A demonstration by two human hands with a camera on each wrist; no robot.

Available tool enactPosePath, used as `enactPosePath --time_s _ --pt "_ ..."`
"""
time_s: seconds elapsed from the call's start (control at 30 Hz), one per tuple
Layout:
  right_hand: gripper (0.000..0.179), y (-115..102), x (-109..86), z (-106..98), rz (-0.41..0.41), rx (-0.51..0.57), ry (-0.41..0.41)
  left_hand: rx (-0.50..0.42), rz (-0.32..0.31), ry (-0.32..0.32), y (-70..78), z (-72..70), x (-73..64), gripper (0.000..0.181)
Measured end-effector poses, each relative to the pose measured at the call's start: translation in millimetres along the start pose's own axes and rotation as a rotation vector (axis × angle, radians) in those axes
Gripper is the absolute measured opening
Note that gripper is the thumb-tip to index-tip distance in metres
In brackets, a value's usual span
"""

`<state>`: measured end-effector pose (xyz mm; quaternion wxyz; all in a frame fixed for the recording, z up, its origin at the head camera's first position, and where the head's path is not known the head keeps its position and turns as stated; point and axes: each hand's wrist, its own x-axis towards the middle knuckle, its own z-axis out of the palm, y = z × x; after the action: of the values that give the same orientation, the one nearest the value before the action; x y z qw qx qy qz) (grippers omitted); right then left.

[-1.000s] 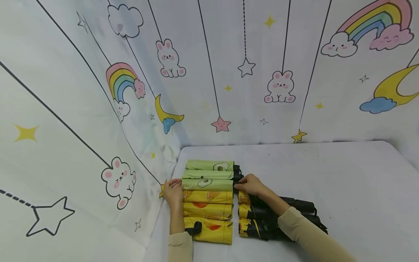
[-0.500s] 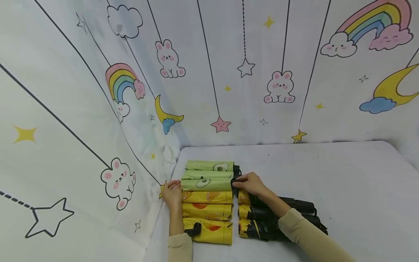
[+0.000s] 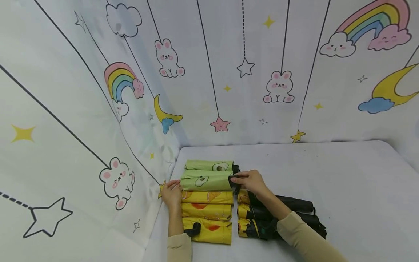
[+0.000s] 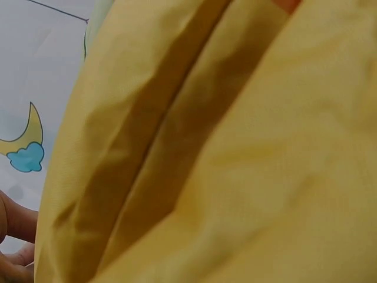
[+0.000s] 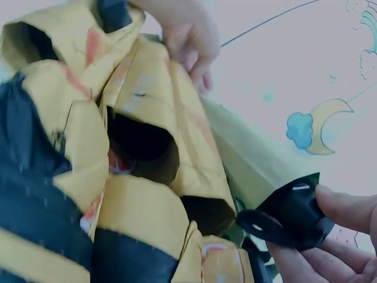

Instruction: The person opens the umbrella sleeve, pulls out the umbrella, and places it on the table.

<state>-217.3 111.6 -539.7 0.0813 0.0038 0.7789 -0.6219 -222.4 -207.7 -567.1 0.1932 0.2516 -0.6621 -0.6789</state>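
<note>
Green avocado-print folded umbrellas [image 3: 209,165] lie side by side at the back of the row. My right hand [image 3: 252,182] pinches the black end [image 5: 297,212] of the nearest green umbrella [image 3: 216,183] between thumb and fingers. The left hand [image 3: 172,194] touches that umbrella's left end, its fingers loosely bent. Part of the left hand also shows at the left wrist view's edge, beside yellow fabric [image 4: 141,147]. Just in front lie several yellow orange-print fabric sleeves [image 3: 206,211]; their right ends gape hollow in the right wrist view.
Several rolled black umbrellas with yellow orange-print edges [image 3: 245,212] lie right of the yellow sleeves, under my right forearm. A black strap [image 3: 194,229] lies across the nearest yellow sleeve. A white cloth wall [image 3: 196,91] with cartoon drawings stands behind and to the left of the white table [image 3: 353,189].
The nearest green umbrella's black end has lifted and shifted slightly left and away, with my right hand. It now covers more of the middle green one. The left hand stays almost in place.
</note>
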Motion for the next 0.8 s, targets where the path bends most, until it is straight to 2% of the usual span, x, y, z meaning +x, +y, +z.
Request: enactPosePath --time_s 0.23,0.67,0.8 --pt "0.041 0.3 -3.1 -1.6 0.029 0.067 0.035 0.007 -0.001 -0.007 0.9 0.5 -1.2 0.034" --pt "0.037 -3.5 -6.6 -5.6 0.08 0.205 0.015 0.013 -0.01 -0.012 4.3 -1.0 -0.4 0.037" --pt "0.04 -4.3 -9.3 -9.0 0.073 0.206 0.014 -0.002 -0.01 -0.014 5.1 -1.3 0.3 0.038"
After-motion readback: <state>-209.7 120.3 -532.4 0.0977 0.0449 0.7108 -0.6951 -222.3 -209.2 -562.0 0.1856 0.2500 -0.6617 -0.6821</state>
